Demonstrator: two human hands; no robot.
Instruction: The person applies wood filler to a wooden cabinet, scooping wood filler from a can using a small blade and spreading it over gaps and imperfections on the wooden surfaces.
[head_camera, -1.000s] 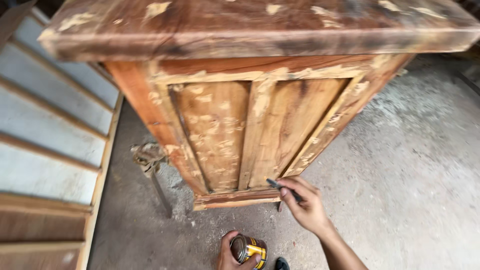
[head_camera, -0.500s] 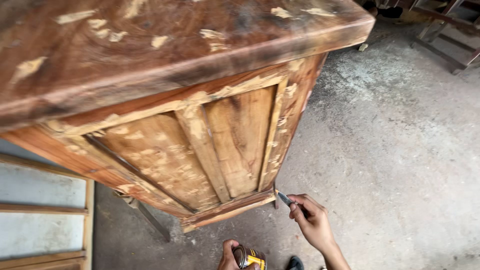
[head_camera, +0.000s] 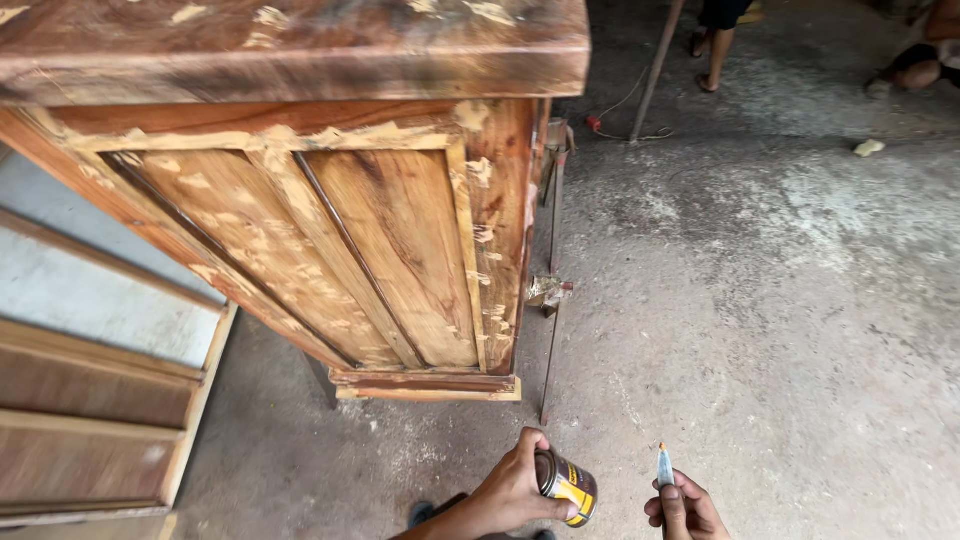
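One tin (head_camera: 566, 487) in left hand (head_camera: 512, 490), one putty knife (head_camera: 665, 467) in right hand (head_camera: 683, 508).

Cabinet (head_camera: 400, 260): bare reddish-brown wood, matt, grain plain on the panels, blotched all over with pale dried filler; the top slab looks rough and stained. Small can (head_camera: 566, 486) in the left hand (head_camera: 510, 490): glossy metal with a yellow and dark printed wrap. Blade (head_camera: 665, 466) in the right hand (head_camera: 685, 508): thin, smooth, shiny metal. Floor (head_camera: 800, 320): grey concrete, rough, dusty, matt. Clamp (head_camera: 552, 220) on the cabinet corner: dull, rusty metal.
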